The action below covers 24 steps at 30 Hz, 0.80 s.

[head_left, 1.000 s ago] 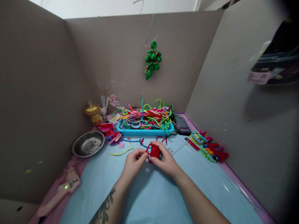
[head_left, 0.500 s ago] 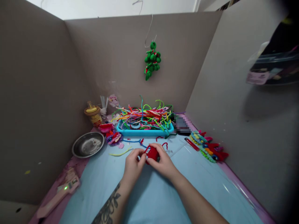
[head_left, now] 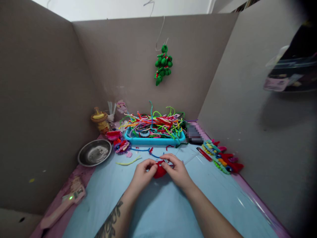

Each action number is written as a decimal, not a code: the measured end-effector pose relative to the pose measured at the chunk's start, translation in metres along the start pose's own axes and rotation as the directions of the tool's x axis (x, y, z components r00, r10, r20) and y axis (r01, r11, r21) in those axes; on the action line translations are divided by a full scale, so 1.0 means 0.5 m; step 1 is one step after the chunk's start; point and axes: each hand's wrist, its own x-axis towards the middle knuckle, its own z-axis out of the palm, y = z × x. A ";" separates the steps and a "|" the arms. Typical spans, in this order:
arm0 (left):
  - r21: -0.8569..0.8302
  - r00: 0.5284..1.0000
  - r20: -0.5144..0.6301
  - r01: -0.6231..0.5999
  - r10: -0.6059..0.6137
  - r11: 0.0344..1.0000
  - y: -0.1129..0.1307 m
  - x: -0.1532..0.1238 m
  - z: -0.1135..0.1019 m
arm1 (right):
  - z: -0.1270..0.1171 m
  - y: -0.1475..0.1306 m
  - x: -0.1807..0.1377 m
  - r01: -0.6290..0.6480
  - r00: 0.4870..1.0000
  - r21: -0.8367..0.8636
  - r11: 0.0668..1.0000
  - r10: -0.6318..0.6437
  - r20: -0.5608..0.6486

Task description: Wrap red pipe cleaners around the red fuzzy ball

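Note:
My left hand (head_left: 143, 173) and my right hand (head_left: 176, 170) meet over the light blue mat (head_left: 158, 208), fingers curled and pinched on a small red fuzzy piece (head_left: 159, 171) made of pipe cleaner. The piece sits low between the two hands, partly hidden by the fingers. Just beyond them stands a turquoise tray (head_left: 155, 140) heaped with several coloured pipe cleaners (head_left: 153, 125). A loose blue pipe cleaner (head_left: 143, 150) and a pale yellow one (head_left: 127, 162) lie on the mat near my left hand.
A metal bowl (head_left: 94, 154) sits at the left, finished colourful pieces (head_left: 121, 144) behind it. More finished pieces (head_left: 221, 158) lie at the right wall. A pink glue gun (head_left: 63, 206) rests at the near left. A green figure (head_left: 162, 64) hangs on the cardboard back wall.
The red piece has come down from upright between my fingers to lower on the mat, and both hands have closed in over it. The view has shifted slightly.

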 end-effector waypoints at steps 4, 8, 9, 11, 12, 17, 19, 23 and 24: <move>0.064 0.999 0.033 -0.010 0.008 0.998 0.002 -0.001 0.006 | 0.002 -0.011 -0.003 -0.011 1.000 -0.026 1.000 0.012 0.019; 0.090 0.999 0.048 -0.004 0.000 0.996 0.011 -0.001 0.006 | 0.008 -0.015 -0.006 -0.019 1.000 -0.044 0.999 0.020 0.018; 0.103 0.999 0.044 -0.013 0.009 0.995 0.013 -0.001 0.005 | 0.010 -0.015 -0.007 -0.039 0.999 -0.038 0.999 0.039 0.020; 0.121 0.999 0.026 -0.027 0.024 0.992 0.016 -0.002 0.004 | 0.012 -0.013 -0.008 -0.090 0.996 -0.004 0.996 0.090 0.015; 0.115 1.000 0.013 -0.025 0.024 0.993 0.015 -0.002 0.003 | 0.012 -0.011 -0.009 -0.109 0.994 0.017 0.994 0.109 0.006; 0.025 0.997 -0.041 0.063 -0.062 0.998 0.000 -0.001 0.005 | 0.011 -0.006 -0.015 -0.052 0.998 0.034 0.998 0.052 -0.017; 0.022 0.996 -0.044 0.077 -0.076 0.997 -0.005 -0.001 0.006 | 0.009 -0.009 -0.016 -0.016 1.000 0.008 1.000 0.016 0.008; 0.089 1.000 -0.022 0.019 -0.017 0.996 0.002 -0.004 0.005 | 0.008 -0.012 -0.013 -0.054 0.999 0.003 0.999 0.054 0.004; 0.120 1.000 0.002 -0.008 0.008 0.993 0.007 -0.005 0.004 | 0.008 -0.011 -0.012 -0.075 0.997 0.014 0.997 0.075 -0.004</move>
